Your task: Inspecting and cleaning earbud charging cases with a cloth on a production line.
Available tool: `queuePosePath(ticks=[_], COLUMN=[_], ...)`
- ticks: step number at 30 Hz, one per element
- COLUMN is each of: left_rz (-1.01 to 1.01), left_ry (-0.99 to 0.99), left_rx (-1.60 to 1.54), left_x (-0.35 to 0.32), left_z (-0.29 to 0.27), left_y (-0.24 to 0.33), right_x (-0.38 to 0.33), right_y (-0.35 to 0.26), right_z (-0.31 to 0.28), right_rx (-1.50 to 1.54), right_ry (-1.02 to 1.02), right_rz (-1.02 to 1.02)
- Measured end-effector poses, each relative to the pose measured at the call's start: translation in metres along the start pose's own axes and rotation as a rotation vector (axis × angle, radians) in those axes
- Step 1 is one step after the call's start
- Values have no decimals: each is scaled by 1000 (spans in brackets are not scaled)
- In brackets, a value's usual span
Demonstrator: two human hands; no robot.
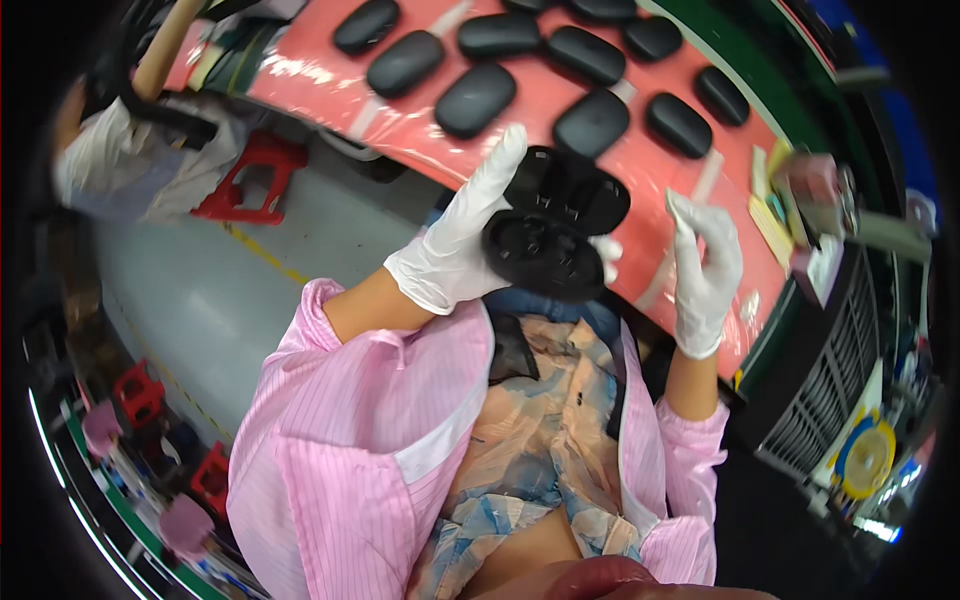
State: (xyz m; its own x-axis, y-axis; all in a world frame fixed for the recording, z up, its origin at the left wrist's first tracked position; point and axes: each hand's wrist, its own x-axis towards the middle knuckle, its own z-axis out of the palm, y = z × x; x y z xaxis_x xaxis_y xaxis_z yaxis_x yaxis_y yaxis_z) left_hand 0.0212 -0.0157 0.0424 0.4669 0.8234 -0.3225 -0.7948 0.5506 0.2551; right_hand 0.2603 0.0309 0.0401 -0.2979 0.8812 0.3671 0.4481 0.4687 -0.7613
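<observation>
My left hand (pixel 452 243), in a white glove, holds up a black oval clamshell case (pixel 545 262) in front of my body. Its lid (pixel 567 190) is swung up, and moulded hollows show inside; it looks like an earbud charging case. The thumb rests along the lid's left side, and fingertips show past the right edge. My right hand (pixel 708 268), also gloved in white, is raised to the right of the case, apart from it. Its thumb and forefinger are pinched together; whatever may be between them is too small to make out.
Several closed black cases (pixel 592 123) lie spread over the red-covered table (pixel 640 250) ahead. Yellow slips (pixel 768 225) and small items sit at its right end, near a black slatted unit (pixel 825 370). Left, a red stool (pixel 262 175) stands on grey floor beside another person (pixel 145 160).
</observation>
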Motion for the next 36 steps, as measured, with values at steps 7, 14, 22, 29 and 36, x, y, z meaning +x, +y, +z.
queuePosePath(ticks=[7,14,22,29,36], left_rz=[262,1338,953,907,558], left_ry=[131,825,591,304,-49], left_rx=[-219,-339,-260,-237,-100], left_x=[-93,-135,-143,-118,-47], left_z=[-181,-335,-306,-107,-13], left_y=[85,283,250,116,73], right_x=[-30,-27,-30,-35,-34], right_y=[5,4,4,7,13], right_z=[35,49,49,44,40], right_rx=[-88,-152,-196,-202,-111], right_ry=[-55,-174,-138,-39,77], right_rz=[67,-26,17,-9,1])
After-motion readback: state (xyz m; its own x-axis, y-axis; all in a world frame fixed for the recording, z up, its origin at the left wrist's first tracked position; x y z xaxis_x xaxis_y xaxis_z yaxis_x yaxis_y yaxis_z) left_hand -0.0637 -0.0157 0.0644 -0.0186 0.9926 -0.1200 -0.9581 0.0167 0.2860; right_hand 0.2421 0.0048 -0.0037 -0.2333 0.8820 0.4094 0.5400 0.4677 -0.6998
